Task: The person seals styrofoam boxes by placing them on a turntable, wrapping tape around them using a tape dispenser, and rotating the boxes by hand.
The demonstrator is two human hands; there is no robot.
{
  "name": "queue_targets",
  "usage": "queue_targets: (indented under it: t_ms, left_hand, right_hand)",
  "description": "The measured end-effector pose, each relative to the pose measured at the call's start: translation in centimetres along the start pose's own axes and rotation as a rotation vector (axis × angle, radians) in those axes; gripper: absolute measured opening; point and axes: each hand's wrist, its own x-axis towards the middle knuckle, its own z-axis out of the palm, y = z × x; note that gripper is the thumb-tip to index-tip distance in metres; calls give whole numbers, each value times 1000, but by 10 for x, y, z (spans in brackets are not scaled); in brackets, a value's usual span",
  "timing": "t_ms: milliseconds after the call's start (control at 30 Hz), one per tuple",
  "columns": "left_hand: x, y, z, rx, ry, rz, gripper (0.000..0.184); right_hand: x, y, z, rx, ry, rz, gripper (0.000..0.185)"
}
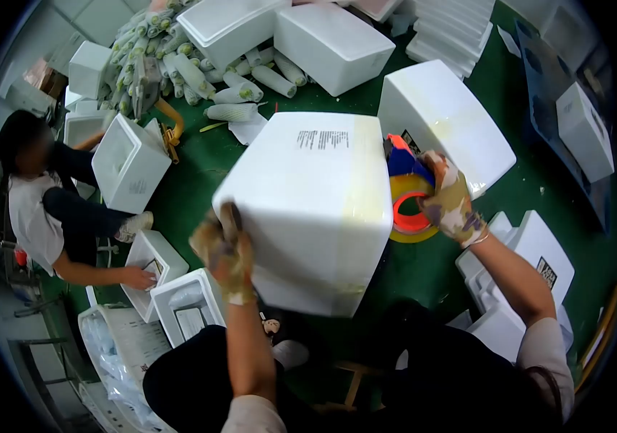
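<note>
Here's the white foam box (297, 195) over the green floor (200, 162), left hand (225, 249) pinching its near-left corner, right hand (450, 196) wrapped around the tape dispenser (401, 162) by its right edge; a firm corner hold and level dispenser serve best.

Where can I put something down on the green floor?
Bare green floor shows between the big middle box and the tilted white box left of it. Another patch lies between the box beyond the tape and the blue panel. It's crowded at the top, with wrapped bundles, and bottom left, with open boxes.
</note>
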Motion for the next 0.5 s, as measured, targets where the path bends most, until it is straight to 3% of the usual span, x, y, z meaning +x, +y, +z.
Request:
queue_targets:
  t_ms: [33, 67, 100, 167, 233, 267, 300, 333, 367, 400, 467, 500]
  left_hand:
    - [32, 0, -8, 19, -154, 80, 47]
    - [55, -3, -1, 7, -261, 100, 46]
    - [78, 6, 7, 51, -449, -53, 41]
    - [98, 11, 50, 165, -657, -354, 47]
    - [83, -2, 95, 252, -834, -517, 56]
    - [70, -3, 107, 213, -854, -522, 74]
    - [70, 14, 102, 206, -861, -609, 69]
    - [56, 16, 98, 102, -749, -496, 68]
    - [38, 17, 87, 4, -640, -387, 70]
    - [17, 19, 72, 134, -610, 99, 78]
    - [-15, 80, 5, -135, -965, 437, 70]
    - [-47, 88, -9, 46, -1086, 862, 62]
  right_hand:
    - [8, 13, 4, 8, -1, 20, 56]
    - [14, 30, 15, -64, 28, -115, 59]
    - [22, 44, 24, -135, 59, -251, 62]
    - [59, 47, 42, -45, -380, 76, 69]
    - [77, 94, 106, -8, -450, 13, 75]
    - [83, 98, 115, -30, -509, 99, 77]
    - [87, 100, 124, -50, -576, 190, 79]
    - [83, 105, 130, -46, -447, 53, 75]
    - [85, 111, 135, 26, -460, 63, 74]
    - [82, 111, 137, 53, -467, 68, 74]
    - [83, 106, 132, 50, -499, 69, 71]
    - [83, 105, 131, 63, -492, 70, 71]
